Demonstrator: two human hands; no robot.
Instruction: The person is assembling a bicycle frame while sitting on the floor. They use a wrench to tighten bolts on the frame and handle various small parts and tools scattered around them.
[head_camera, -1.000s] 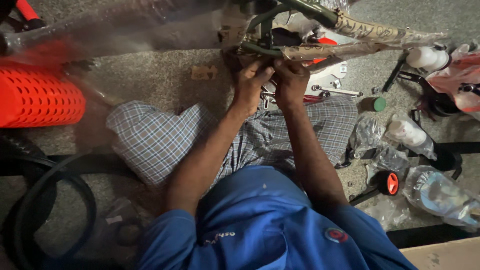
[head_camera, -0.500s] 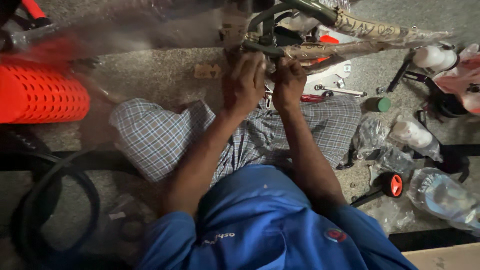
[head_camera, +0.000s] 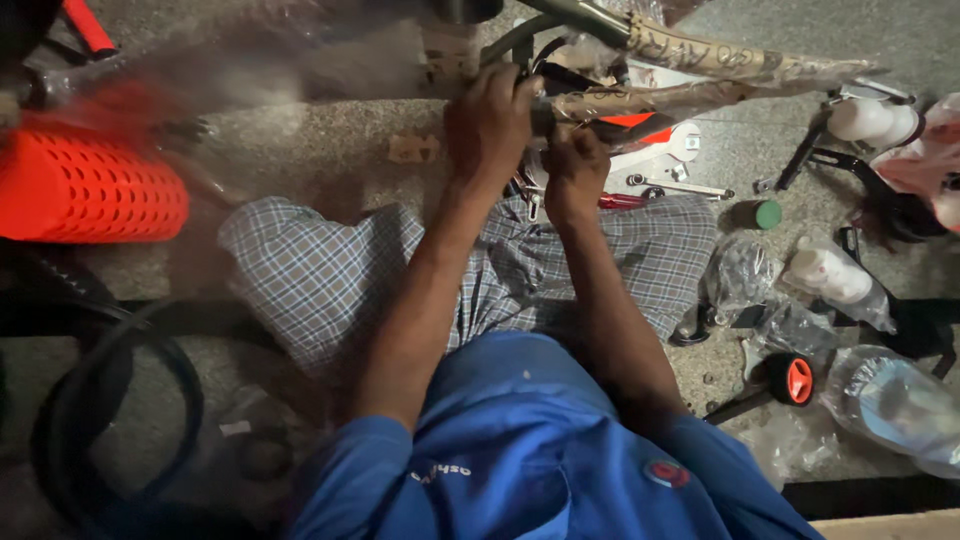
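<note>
A bicycle frame (head_camera: 700, 60) wrapped in brown paper and clear plastic lies across the top of the view. My left hand (head_camera: 490, 125) is clamped over the frame's junction where the tubes meet. My right hand (head_camera: 575, 170) grips a part just below that junction; what it holds is hidden by the fingers. Both arms reach forward over my checked cloth-covered legs (head_camera: 330, 280). A wrench (head_camera: 680, 187) lies on the floor just right of my right hand.
An orange perforated basket (head_camera: 85, 190) sits at left. A black tyre (head_camera: 110, 420) curves at lower left. At right lie plastic-wrapped parts (head_camera: 835, 275), a small black wheel with orange hub (head_camera: 790, 380), a green cap (head_camera: 767, 214) and a white seat-like part (head_camera: 870, 120).
My left hand has climbed higher onto the frame junction, and my right hand has shifted slightly up beneath it. The frame stays in place.
</note>
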